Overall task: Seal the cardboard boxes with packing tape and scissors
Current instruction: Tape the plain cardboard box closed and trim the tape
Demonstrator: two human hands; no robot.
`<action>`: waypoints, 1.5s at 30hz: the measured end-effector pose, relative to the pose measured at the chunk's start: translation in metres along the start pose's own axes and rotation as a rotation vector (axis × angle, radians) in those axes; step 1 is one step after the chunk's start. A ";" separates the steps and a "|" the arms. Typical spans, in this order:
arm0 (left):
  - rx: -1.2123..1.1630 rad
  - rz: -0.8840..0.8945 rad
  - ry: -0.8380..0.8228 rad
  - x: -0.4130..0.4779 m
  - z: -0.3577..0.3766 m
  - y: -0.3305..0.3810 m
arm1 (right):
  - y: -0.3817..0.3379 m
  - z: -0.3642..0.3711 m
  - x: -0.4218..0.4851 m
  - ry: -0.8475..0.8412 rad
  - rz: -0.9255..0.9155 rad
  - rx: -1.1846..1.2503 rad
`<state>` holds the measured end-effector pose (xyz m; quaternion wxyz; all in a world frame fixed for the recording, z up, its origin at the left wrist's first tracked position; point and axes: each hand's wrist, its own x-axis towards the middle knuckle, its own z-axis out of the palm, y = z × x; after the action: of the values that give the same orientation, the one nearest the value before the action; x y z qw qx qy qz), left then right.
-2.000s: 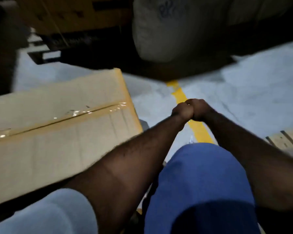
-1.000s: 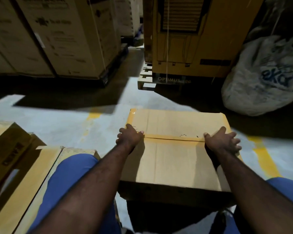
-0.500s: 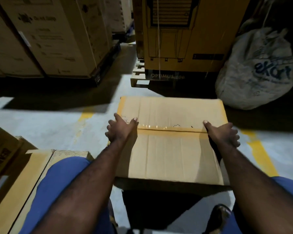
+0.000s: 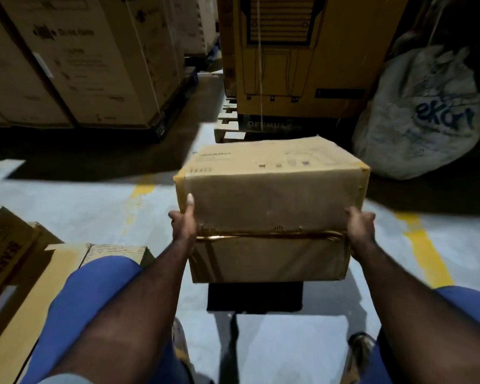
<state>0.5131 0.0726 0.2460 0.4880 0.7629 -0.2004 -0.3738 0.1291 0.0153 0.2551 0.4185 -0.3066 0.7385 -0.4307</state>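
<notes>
A brown cardboard box (image 4: 269,200) is held off the grey floor in front of me, tipped so its taped seam faces me. Shiny clear tape (image 4: 269,234) runs along that seam from side to side. My left hand (image 4: 184,223) grips the box's left edge, thumb up along the face. My right hand (image 4: 360,225) grips the right edge at the seam. No tape roll or scissors show in this view.
Flattened and open cartons (image 4: 14,261) lie by my left knee. Large stacked cartons (image 4: 75,59) on pallets stand at the back left, a yellow crated unit (image 4: 297,59) behind the box, a white sack (image 4: 427,112) at the right. Yellow floor lines (image 4: 424,250) cross the floor.
The box has been lifted off the floor and tipped toward me, so its printed side now faces up. Both hands stayed on its left and right edges.
</notes>
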 end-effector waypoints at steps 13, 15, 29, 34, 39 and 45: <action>0.131 0.015 0.164 -0.014 0.001 -0.005 | -0.002 -0.009 -0.019 0.204 -0.107 -0.040; 0.197 0.010 0.226 -0.012 0.003 0.003 | -0.013 -0.012 -0.016 0.256 -0.075 -0.114; 0.714 -0.220 0.070 -0.019 0.004 -0.025 | 0.039 -0.027 -0.009 0.084 0.216 -0.681; 0.745 -0.135 0.115 -0.019 0.008 -0.037 | 0.038 -0.024 -0.003 0.088 0.155 -0.727; 0.741 -0.053 0.161 -0.019 0.010 -0.029 | 0.037 -0.025 -0.004 0.153 0.020 -0.736; 0.681 0.129 0.225 -0.011 0.004 0.000 | 0.007 -0.017 0.000 0.275 -0.104 -0.618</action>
<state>0.5030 0.0772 0.2487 0.2477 0.9037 -0.3062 -0.1679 0.1135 0.0249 0.2536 0.1797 -0.3952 0.8670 -0.2446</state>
